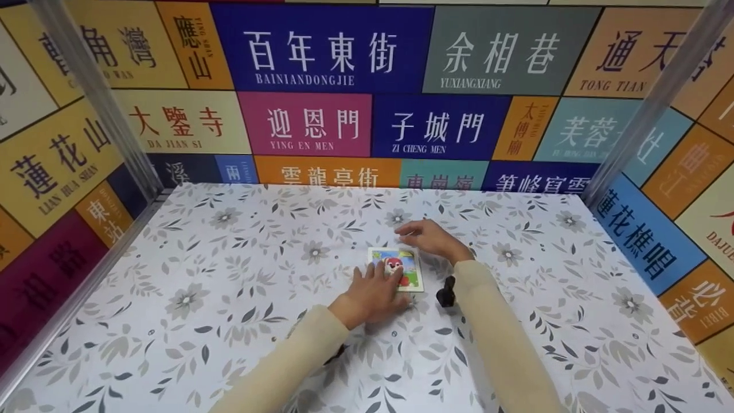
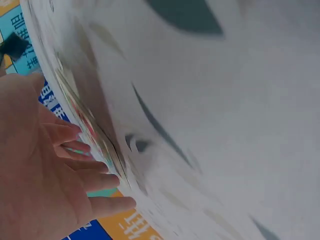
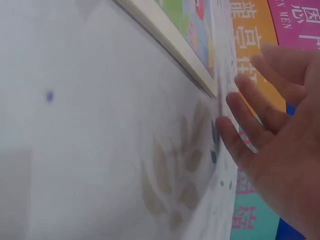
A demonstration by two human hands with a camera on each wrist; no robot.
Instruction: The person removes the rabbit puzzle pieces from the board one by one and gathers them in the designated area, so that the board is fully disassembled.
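Note:
A small square picture board (image 1: 410, 281) with a pale rim lies flat on the cloth, printed with a cartoon animal in red and white on a colourful ground. My left hand (image 1: 373, 292) reaches over its near left part with fingers spread, covering some of the picture. Whether those fingers touch the board I cannot tell. In the left wrist view the board (image 2: 92, 127) appears edge-on beside the fingers of the left hand (image 2: 55, 165). Just past the board's far right corner hovers my right hand (image 1: 430, 236), fingers relaxed. The right wrist view shows that hand (image 3: 280, 125) holding nothing, apart from the board (image 3: 172, 42).
A white cloth (image 1: 241, 258) with grey leaves and flowers covers the table. Behind it stands a wall of coloured panels (image 1: 309, 123) with lettering. Clear upright posts (image 1: 625, 135) mark the back corners. A black device (image 1: 446, 292) sits at the right wrist.

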